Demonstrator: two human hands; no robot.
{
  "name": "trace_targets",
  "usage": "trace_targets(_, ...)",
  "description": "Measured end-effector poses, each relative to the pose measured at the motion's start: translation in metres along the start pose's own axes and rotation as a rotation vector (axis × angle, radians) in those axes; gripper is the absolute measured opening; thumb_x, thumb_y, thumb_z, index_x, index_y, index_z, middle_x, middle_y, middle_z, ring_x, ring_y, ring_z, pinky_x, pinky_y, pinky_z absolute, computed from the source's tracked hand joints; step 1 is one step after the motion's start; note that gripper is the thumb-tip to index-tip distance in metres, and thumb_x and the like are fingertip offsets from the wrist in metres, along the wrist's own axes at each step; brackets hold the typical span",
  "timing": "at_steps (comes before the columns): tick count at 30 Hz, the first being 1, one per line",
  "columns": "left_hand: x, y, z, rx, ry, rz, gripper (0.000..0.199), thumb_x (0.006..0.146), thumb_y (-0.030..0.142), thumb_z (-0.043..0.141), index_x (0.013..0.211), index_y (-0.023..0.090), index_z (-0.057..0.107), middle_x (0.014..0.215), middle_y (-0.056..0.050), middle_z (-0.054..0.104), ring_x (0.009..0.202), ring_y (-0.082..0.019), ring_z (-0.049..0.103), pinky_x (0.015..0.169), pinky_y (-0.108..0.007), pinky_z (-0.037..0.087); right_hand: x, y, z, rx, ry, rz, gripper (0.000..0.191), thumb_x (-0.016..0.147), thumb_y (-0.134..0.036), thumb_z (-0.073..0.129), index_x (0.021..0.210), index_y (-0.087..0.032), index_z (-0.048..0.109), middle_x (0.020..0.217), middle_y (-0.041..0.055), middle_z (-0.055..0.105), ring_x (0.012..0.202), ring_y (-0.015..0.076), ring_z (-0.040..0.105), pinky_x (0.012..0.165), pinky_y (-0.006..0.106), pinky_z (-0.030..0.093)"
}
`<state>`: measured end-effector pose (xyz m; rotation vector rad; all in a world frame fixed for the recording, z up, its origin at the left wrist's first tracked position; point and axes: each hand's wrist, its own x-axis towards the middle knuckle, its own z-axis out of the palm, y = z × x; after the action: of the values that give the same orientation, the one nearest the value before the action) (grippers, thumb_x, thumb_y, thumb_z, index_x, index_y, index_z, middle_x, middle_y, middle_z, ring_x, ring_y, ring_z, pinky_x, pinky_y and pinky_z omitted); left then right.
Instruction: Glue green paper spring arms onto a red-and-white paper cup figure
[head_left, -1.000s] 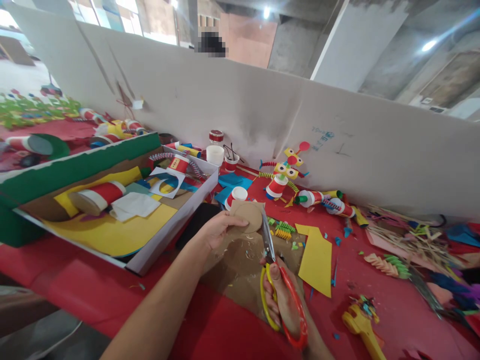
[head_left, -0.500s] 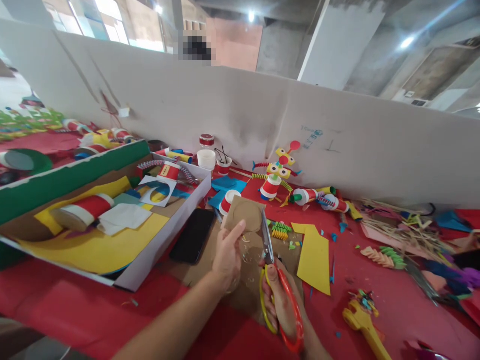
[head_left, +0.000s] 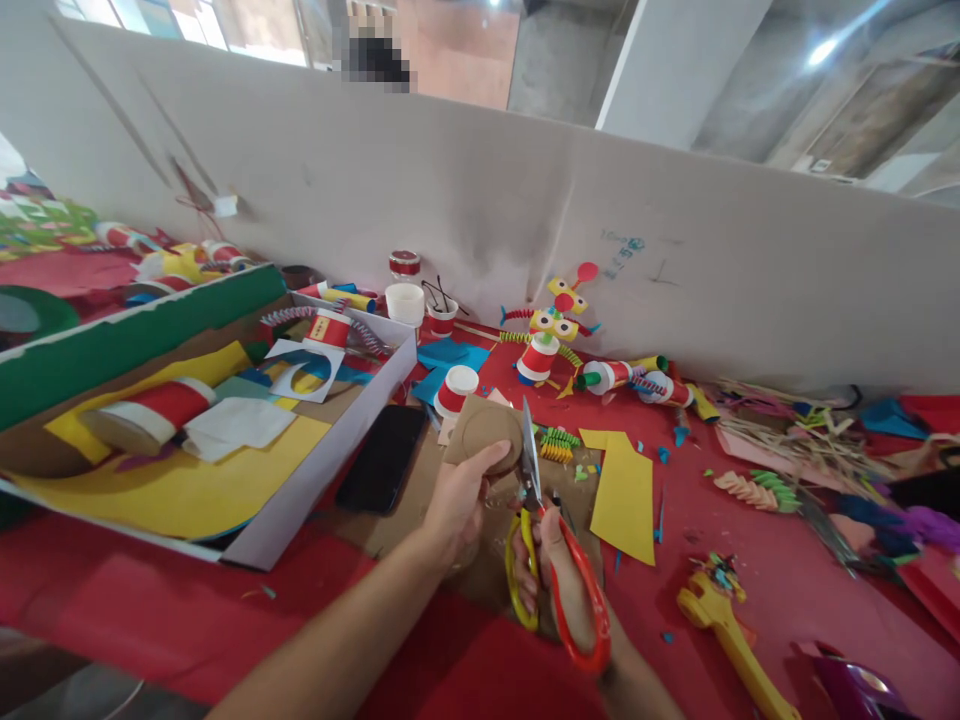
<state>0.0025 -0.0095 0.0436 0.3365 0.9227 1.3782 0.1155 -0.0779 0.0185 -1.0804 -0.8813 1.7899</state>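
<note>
My left hand [head_left: 461,505] pinches a piece of brown cardboard [head_left: 480,425] marked with a drawn circle, its thumb lying on the face. Wrapped round the red and yellow handles of a pair of scissors [head_left: 531,465] is my right hand [head_left: 559,575]. The blades point up and away, close against the cardboard's right edge; their handles are spread. A larger brown cardboard sheet [head_left: 382,535] lies below both hands. Just beyond the held piece stands a red and white paper cup [head_left: 456,390]. A black phone [head_left: 382,458] lies to the left.
At left is a white-walled box [head_left: 330,462] holding coloured paper and a cup. Cup figures [head_left: 538,358] stand near the pale partition [head_left: 480,210]. Yellow paper [head_left: 626,500], a yellow tool [head_left: 727,630] and a heap of thin sticks [head_left: 787,435] lie to the right on red cloth.
The scissors' handles have spread further apart. My left thumb has shifted across the cardboard, which has turned slightly. The whole view has tilted down a little.
</note>
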Motion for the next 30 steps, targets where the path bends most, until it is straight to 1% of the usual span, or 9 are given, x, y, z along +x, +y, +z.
trace_targets(3, -0.003, -0.002, 0.001, 0.034, -0.026, -0.043, 0.021, 0.06, 0.022, 0.077, 0.075, 0.012, 0.065, 0.07, -0.002, 0.068, 0.059, -0.015, 0.062, 0.043, -0.024, 0.047, -0.001, 0.0, -0.005, -0.011, -0.004, 0.013, 0.058, 0.074, -0.08, 0.044, 0.073, -0.021, 0.044, 0.051, -0.0072, 0.042, 0.04, 0.0064, 0.039, 0.039, 0.018, 0.035)
trace_targets(7, -0.002, -0.002, 0.001, 0.036, -0.044, -0.047, 0.023, 0.06, 0.022, 0.077, 0.077, 0.012, 0.065, 0.067, -0.002, 0.067, 0.057, -0.016, 0.061, 0.043, -0.026, 0.047, -0.002, 0.0, -0.008, -0.027, -0.006, 0.015, 0.06, 0.072, -0.081, 0.045, 0.076, -0.021, 0.045, 0.053, -0.0056, 0.045, 0.044, 0.0083, 0.042, 0.042, 0.02, 0.036)
trace_targets(9, -0.001, -0.003, 0.0, 0.035, -0.044, -0.044, 0.024, 0.06, 0.021, 0.077, 0.078, 0.012, 0.066, 0.068, -0.002, 0.068, 0.058, -0.016, 0.062, 0.045, -0.026, 0.048, -0.003, -0.001, -0.007, -0.019, -0.012, 0.021, 0.06, 0.073, -0.081, 0.043, 0.074, -0.021, 0.044, 0.051, -0.0065, 0.043, 0.042, 0.0074, 0.04, 0.041, 0.019, 0.035)
trace_targets(12, 0.001, -0.003, -0.002, 0.017, -0.038, -0.053, 0.023, 0.058, 0.019, 0.078, 0.076, 0.01, 0.067, 0.069, -0.004, 0.069, 0.062, -0.015, 0.064, 0.053, -0.025, 0.051, -0.004, -0.001, -0.004, 0.005, -0.03, 0.029, 0.06, 0.075, -0.081, 0.039, 0.073, -0.021, 0.042, 0.049, -0.0083, 0.038, 0.04, 0.0058, 0.033, 0.039, 0.018, 0.032)
trace_targets(15, 0.003, -0.001, -0.003, 0.001, -0.038, -0.05, 0.024, 0.057, 0.016, 0.079, 0.077, 0.01, 0.068, 0.072, -0.004, 0.07, 0.065, -0.015, 0.065, 0.063, -0.026, 0.055, -0.005, 0.0, -0.002, 0.038, -0.006, 0.019, 0.058, 0.075, -0.08, 0.041, 0.08, -0.022, 0.044, 0.054, -0.0089, 0.039, 0.04, 0.0045, 0.029, 0.037, 0.017, 0.029)
trace_targets(20, 0.005, 0.003, -0.004, 0.012, -0.065, -0.068, 0.025, 0.055, 0.016, 0.081, 0.076, 0.01, 0.069, 0.074, -0.005, 0.071, 0.065, -0.015, 0.065, 0.063, -0.027, 0.055, -0.005, -0.003, 0.001, 0.082, 0.032, 0.019, 0.061, 0.07, -0.08, 0.049, 0.092, -0.024, 0.043, 0.066, -0.0077, 0.043, 0.042, 0.0035, 0.029, 0.035, 0.015, 0.027)
trace_targets(24, 0.007, 0.005, -0.005, 0.013, -0.098, -0.064, 0.026, 0.055, 0.014, 0.081, 0.078, 0.011, 0.069, 0.078, -0.005, 0.071, 0.069, -0.015, 0.066, 0.068, -0.028, 0.057, -0.005, -0.005, 0.004, 0.073, 0.04, 0.043, 0.065, 0.067, -0.082, 0.051, 0.093, -0.024, 0.042, 0.064, -0.0085, 0.042, 0.041, 0.0029, 0.027, 0.034, 0.015, 0.026)
trace_targets(27, 0.008, 0.006, -0.006, 0.012, -0.106, -0.076, 0.028, 0.055, 0.013, 0.081, 0.08, 0.011, 0.069, 0.082, -0.005, 0.071, 0.072, -0.016, 0.066, 0.072, -0.031, 0.057, -0.005, -0.004, 0.003, 0.072, 0.038, 0.045, 0.065, 0.068, -0.081, 0.05, 0.096, -0.024, 0.042, 0.063, -0.0092, 0.04, 0.041, 0.0027, 0.027, 0.033, 0.014, 0.026)
trace_targets(30, 0.009, 0.009, -0.006, 0.014, -0.096, -0.097, 0.027, 0.054, 0.012, 0.081, 0.078, 0.011, 0.068, 0.081, -0.005, 0.071, 0.071, -0.016, 0.066, 0.07, -0.03, 0.057, -0.006, -0.003, 0.002, 0.085, 0.037, 0.043, 0.065, 0.07, -0.08, 0.05, 0.1, -0.024, 0.042, 0.063, -0.0097, 0.04, 0.041, 0.0024, 0.027, 0.033, 0.014, 0.025)
